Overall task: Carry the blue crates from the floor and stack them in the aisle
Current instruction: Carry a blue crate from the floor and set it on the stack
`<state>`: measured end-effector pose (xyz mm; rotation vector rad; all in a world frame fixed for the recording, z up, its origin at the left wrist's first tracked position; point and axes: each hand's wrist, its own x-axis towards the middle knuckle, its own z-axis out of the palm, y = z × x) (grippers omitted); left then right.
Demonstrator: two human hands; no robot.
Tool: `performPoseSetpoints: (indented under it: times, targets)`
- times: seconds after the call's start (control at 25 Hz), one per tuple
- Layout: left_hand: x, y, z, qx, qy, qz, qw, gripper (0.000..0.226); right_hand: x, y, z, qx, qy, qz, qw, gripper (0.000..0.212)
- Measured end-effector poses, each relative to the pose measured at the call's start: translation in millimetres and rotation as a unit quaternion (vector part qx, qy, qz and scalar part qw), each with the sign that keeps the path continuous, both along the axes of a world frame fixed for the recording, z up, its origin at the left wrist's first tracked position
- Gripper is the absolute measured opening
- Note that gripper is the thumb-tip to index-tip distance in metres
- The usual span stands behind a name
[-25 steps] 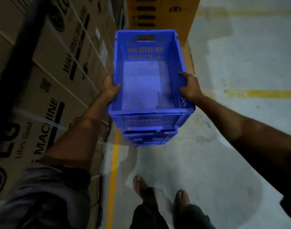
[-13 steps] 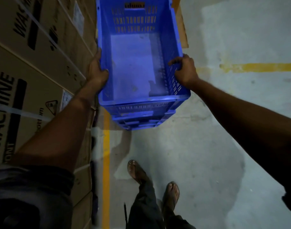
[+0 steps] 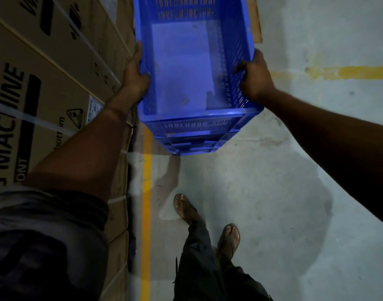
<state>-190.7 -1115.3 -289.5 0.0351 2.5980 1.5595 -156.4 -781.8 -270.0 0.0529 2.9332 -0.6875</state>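
The grey concrete floor (image 3: 273, 192) filled most of the view, with a darker stain on it. Along its left side stood a wall of big brown cardboard boxes (image 3: 45, 83) with black print and clear straps. Just beside the boxes was the large blue plastic crate with slotted walls (image 3: 197, 114), empty and upright, on top of a pile of the same blue crates (image 3: 195, 142) that stood on the floor. I cannot tell if it was fully seated on them. The left hand (image 3: 135, 72) gripped the left rim of the top crate, thumb hooked inside and fingers along the outer wall. The right hand (image 3: 254, 77) gripped the right rim, fingers curled over the edge to the inside. A yellow painted line (image 3: 146, 192) ran on the floor along the boxes. Two feet in sandals (image 3: 184, 207) stood near the pile.
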Motion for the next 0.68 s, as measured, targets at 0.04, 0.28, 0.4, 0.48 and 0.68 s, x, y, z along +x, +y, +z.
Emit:
performPoseSetpoints:
  times: [0.04, 0.28, 0.4, 0.48, 0.68]
  targets:
    - [0.5, 0.4, 0.3, -0.008, -0.003, -0.001, 1.0, 0.075, 2.5, -0.2, -1.0, 0.015, 0.004, 0.008, 1.0, 0.035]
    - [30.4, -3.9, 18.1, -0.168, 0.122, -0.044, 0.977, 0.065, 32.6, -7.8, 13.2, 0.128, 0.045, 0.02, 0.991, 0.035]
    - [77.2, 16.8, 17.1, -0.301, 0.166, -0.066, 0.937, 0.057, 80.8, -15.6, 1.1, 0.128, 0.064, 0.037, 0.989, 0.045]
    - [100.0, 22.3, 11.6, -0.367, 0.158, -0.084, 0.913, 0.061, 96.1, -16.8, -6.4, 0.115, 0.073, 0.026, 0.99, 0.061]
    - [103.4, 19.0, 21.8, -0.455, 0.128, -0.126, 0.872, 0.084, 91.1, -12.9, -0.1, 0.123, 0.054, 0.07, 0.988, 0.073]
